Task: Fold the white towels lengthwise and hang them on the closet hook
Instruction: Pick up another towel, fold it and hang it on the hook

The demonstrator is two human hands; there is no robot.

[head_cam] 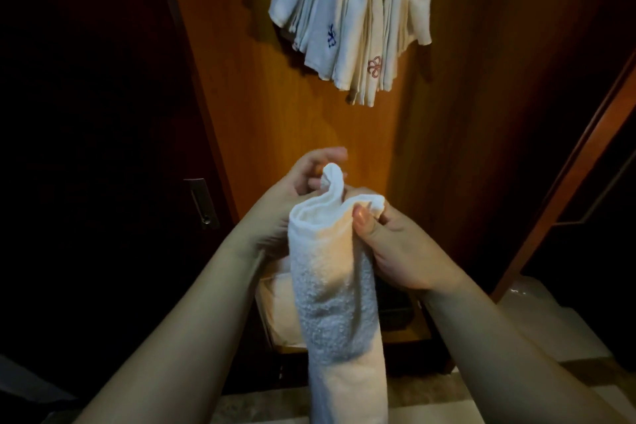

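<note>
The white towel (330,286) is being held up before the wooden closet panel (275,107) — soft, light and limp, it is likely to sag wherever unsupported. Its top edge is being pinched by the right hand (395,244) and gripped by the left hand (296,189); below both grips the folded length is hanging, with finished towels (351,10) above — best held at the corners.
</note>
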